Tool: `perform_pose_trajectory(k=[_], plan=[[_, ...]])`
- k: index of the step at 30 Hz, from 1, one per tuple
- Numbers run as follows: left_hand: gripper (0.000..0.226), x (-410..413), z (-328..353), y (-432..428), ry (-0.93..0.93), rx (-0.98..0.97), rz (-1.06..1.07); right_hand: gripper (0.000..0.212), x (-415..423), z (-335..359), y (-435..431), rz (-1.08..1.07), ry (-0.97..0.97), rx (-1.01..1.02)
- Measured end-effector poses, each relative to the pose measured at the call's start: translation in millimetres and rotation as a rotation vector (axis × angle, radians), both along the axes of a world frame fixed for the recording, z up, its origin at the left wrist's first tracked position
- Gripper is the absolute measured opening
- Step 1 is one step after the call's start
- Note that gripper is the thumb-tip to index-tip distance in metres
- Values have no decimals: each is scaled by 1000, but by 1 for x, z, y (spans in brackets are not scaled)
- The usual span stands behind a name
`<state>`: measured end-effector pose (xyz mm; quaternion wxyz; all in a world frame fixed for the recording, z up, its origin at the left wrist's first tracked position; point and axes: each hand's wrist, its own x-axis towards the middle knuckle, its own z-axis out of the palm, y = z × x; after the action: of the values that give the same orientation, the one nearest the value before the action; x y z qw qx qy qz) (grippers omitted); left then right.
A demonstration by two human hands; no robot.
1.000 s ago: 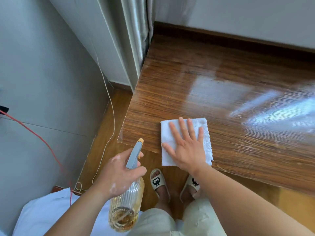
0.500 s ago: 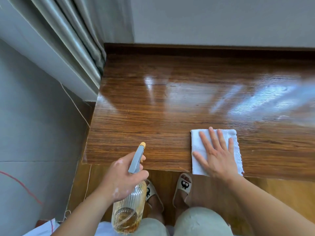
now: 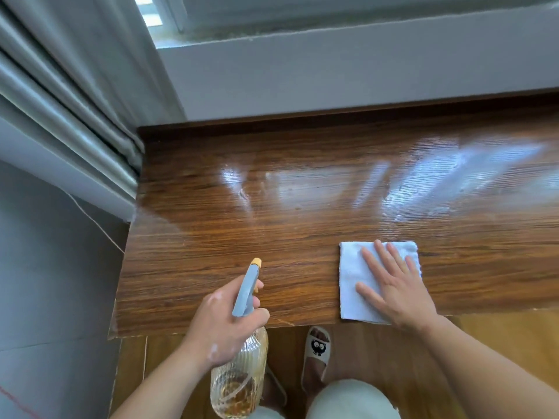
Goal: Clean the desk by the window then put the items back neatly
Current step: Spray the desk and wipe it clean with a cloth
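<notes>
Mid-wipe, the left hand [image 3: 225,325] gripped a ribbed clear glass spray bottle [image 3: 239,385] at the 7 o'clock edge of the glossy brown wooden table [image 3: 272,237], while the right hand [image 3: 399,294] pressed flat-fingered on a folded white cloth [image 3: 351,285] at 5 o'clock, which likely needed sweeping toward 12 o'clock.

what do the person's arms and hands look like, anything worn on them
The left forearm and right forearm are bare to the frame edge, with no sleeve in view. The left hand and right hand have no gloves, and no ring, watch or bracelet shows.
</notes>
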<state>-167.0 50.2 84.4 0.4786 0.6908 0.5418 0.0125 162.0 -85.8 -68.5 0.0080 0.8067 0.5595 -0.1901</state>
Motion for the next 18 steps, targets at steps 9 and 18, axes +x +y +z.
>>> perform_pose_trajectory(k=[9,18], plan=[[29,51,18,-5,-34,90,-56,66,52,29,20,-30,44,-44],[31,82,29,-2,-102,130,-106,49,50,54,39,-113,35,-149]])
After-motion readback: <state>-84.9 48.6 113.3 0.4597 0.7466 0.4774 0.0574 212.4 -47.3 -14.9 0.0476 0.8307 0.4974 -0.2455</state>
